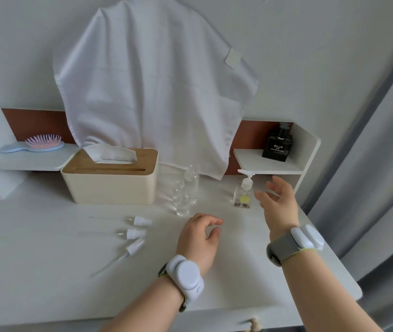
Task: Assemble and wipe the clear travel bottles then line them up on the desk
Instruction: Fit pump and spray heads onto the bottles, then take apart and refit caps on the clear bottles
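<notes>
- White surface [47, 271] against a pale wall; a brown back panel [35, 123] runs behind it; grey curtain [382, 164] hangs to the right; landmark for all places below: the tissue box [109, 178], cream with a wooden lid, standing at the back left of the surface
- White cloth [152, 92] hangs on the wall above and behind the tissue box, its lower edge dropping to the right of the box
- Tissue box holds tissues, one sheet [111, 152] pulled up through the slot; three clear bottles [184, 192] stand uncapped just right of the box, clustered close, contents not discernible
- Pump bottle [244, 192] farther right of the box, clear, with a yellow-green spot on its front
- Three white spray caps [135, 233] with thin tubes lie on their sides in front of the box, near its right corner, apart from the bottles
- Left shelf [23, 161] beside the box carries a blue hairbrush [35, 144] with pink bristles; right shelf [267, 161] carries a black perfume bottle [277, 144]
- Left hand [200, 238] hovers in front of the bottles, fingers loosely curled, holding nothing; right hand [278, 204] is raised beside the pump bottle, fingers spread, holding nothing; white wrist bands [187, 276] on both arms
- Bare surface left of the caps and along the front edge; a drawer knob [254, 324] shows below that edge
</notes>
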